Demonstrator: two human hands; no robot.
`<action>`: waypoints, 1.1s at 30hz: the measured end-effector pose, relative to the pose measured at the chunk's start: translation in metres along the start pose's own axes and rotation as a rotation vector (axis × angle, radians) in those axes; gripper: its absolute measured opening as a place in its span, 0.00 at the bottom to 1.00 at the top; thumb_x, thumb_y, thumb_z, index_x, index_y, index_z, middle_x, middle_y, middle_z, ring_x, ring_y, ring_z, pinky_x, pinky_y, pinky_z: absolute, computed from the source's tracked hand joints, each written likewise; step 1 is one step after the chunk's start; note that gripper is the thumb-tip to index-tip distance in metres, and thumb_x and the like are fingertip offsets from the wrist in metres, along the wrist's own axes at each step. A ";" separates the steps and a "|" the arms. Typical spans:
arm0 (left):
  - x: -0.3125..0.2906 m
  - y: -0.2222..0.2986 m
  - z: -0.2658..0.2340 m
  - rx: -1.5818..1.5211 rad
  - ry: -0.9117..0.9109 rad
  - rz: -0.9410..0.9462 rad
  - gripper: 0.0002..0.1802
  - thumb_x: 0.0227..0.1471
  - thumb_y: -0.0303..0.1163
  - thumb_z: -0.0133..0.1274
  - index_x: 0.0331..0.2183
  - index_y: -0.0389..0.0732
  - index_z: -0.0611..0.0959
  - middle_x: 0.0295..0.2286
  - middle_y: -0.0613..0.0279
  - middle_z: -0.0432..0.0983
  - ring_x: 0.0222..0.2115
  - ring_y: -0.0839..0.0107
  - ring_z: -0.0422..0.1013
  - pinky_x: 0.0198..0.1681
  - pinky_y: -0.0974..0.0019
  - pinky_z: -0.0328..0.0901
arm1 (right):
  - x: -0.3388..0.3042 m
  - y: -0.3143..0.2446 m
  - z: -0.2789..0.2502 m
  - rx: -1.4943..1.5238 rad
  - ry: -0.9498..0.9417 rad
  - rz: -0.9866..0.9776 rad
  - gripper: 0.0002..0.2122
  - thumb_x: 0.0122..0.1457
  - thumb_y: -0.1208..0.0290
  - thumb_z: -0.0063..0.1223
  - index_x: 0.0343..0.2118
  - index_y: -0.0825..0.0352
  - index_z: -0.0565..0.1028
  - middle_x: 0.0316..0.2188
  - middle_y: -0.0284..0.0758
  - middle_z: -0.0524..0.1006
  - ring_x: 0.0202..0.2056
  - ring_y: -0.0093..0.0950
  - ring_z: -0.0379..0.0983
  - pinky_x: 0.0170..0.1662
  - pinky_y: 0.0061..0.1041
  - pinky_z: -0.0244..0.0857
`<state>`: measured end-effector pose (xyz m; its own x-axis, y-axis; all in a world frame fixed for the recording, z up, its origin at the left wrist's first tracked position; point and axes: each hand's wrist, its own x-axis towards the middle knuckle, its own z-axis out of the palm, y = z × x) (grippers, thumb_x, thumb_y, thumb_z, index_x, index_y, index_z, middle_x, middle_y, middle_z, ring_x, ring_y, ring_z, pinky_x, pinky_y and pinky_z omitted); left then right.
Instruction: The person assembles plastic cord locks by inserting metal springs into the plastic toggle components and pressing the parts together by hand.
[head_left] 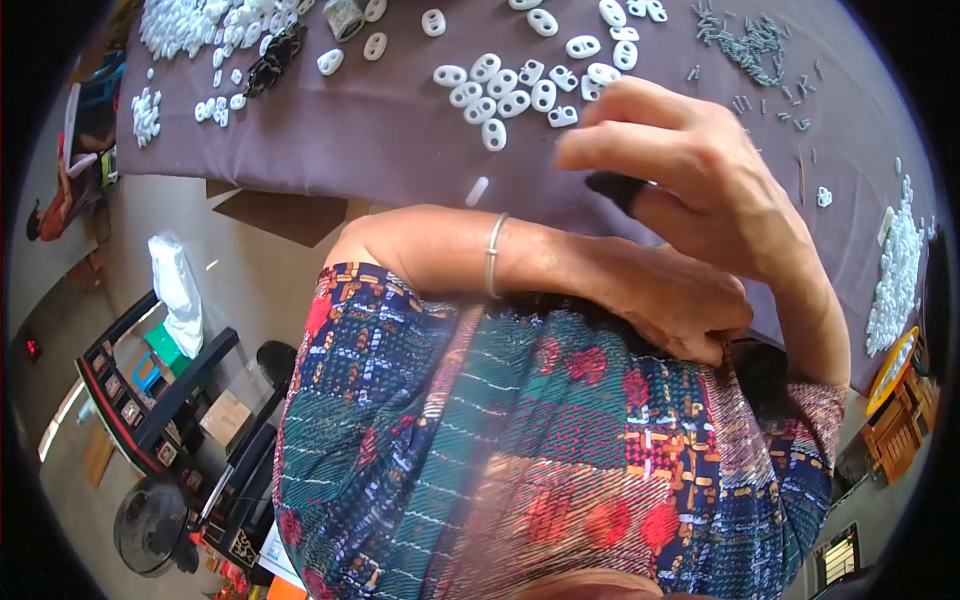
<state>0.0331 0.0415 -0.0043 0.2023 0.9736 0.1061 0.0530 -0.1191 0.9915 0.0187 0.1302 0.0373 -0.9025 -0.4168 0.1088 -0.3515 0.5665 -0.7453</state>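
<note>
Tablecloth (330,130): grey-purple woven fabric, matte and softly creased; stretches across the upper view, edge bent by the lens
Patterned shirt (520,420): thin, loosely folded cloth, printed with checks, dashes and red blotches over dark blue and green
Left hand (690,305): crosses in front of the shirt to the right sleeve; fingers curled together, cannot tell whether pinching anything
Right hand (690,165): hangs over the tablecloth; fingers bent and spread apart, thumb below
White heap (195,30): many small glossy pieces, densely piled at the far left
Pale pellets (895,275): short and elongated, in a long drift at the right edge
Springs (750,45): tiny grey coils, metallic-looking, tangled and scattered at the far right
Bangle (491,255): thin, smooth, silver-coloured, around the left forearm
Black tip (615,188): dark, tapered, at the right thumb; seemingly worn
Oval pieces (494,135): smooth white plastic, rounded, two-holed; clustered loosely mid-table, just beyond and left of the right fingertips, some turned on edge
White rod (477,191): slim, round-ended, near the front edge
</note>
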 end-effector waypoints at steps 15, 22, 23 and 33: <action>-0.002 -0.021 0.017 0.554 0.170 0.487 0.10 0.48 0.32 0.43 0.25 0.37 0.76 0.26 0.56 0.70 0.31 0.62 0.69 0.37 0.61 0.62 | 0.033 0.003 0.042 -0.157 -0.053 -0.173 0.08 0.42 0.75 0.48 0.28 0.67 0.66 0.26 0.38 0.63 0.26 0.36 0.70 0.23 0.32 0.66; 0.003 -0.017 0.014 0.096 0.125 0.049 0.11 0.40 0.33 0.46 0.20 0.35 0.77 0.22 0.48 0.71 0.28 0.53 0.69 0.34 0.55 0.63 | 0.032 0.035 0.014 -0.313 0.370 -0.067 0.16 0.36 0.86 0.48 0.32 0.64 0.72 0.28 0.36 0.71 0.28 0.36 0.71 0.30 0.28 0.68; 0.001 -0.016 0.011 0.114 0.118 0.035 0.10 0.43 0.33 0.47 0.23 0.36 0.77 0.23 0.51 0.71 0.30 0.55 0.68 0.34 0.56 0.63 | 0.030 0.043 0.003 -0.364 0.420 -0.001 0.16 0.37 0.86 0.47 0.32 0.65 0.72 0.28 0.35 0.71 0.29 0.35 0.71 0.31 0.27 0.67; 0.004 -0.016 0.013 0.046 0.176 0.039 0.10 0.41 0.31 0.49 0.25 0.35 0.78 0.23 0.48 0.72 0.29 0.52 0.69 0.35 0.54 0.63 | 0.022 0.060 -0.005 -0.421 0.243 0.222 0.16 0.39 0.83 0.46 0.35 0.64 0.72 0.31 0.37 0.69 0.35 0.38 0.68 0.37 0.32 0.63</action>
<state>0.0455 0.0447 -0.0206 0.0314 0.9866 0.1599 0.0938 -0.1622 0.9823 -0.0238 0.1585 -0.0015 -0.9806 -0.1057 0.1650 -0.1696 0.8793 -0.4451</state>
